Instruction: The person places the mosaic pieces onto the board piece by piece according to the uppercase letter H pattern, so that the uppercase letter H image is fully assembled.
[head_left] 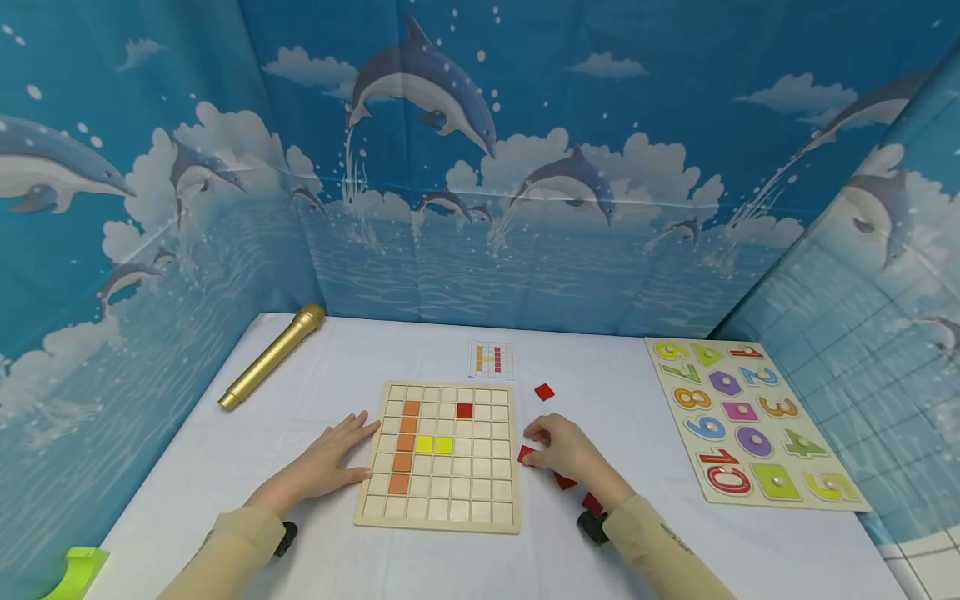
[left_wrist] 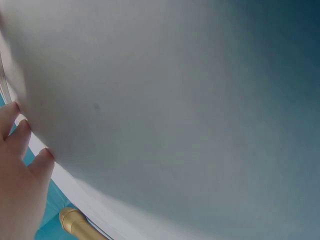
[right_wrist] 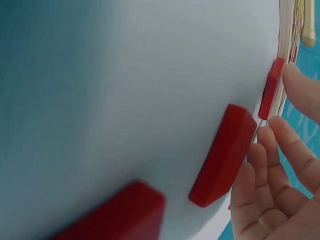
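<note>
A wooden grid board lies on the white table, bearing a column of orange tiles, two yellow tiles and one red tile. At its left edge rests my left hand, fingers spread and fingertips by the rim. My right hand is at the board's right side, thumb and index finger apart beside a loose red tile lying on the table. Other red tiles lie around this hand; two of them show closer in the right wrist view.
A small pattern card lies behind the board. The gold microphone is at the back left, and a number-and-shape puzzle board at the right. A green object sits at the lower left corner. Dolphin-printed curtains surround the table.
</note>
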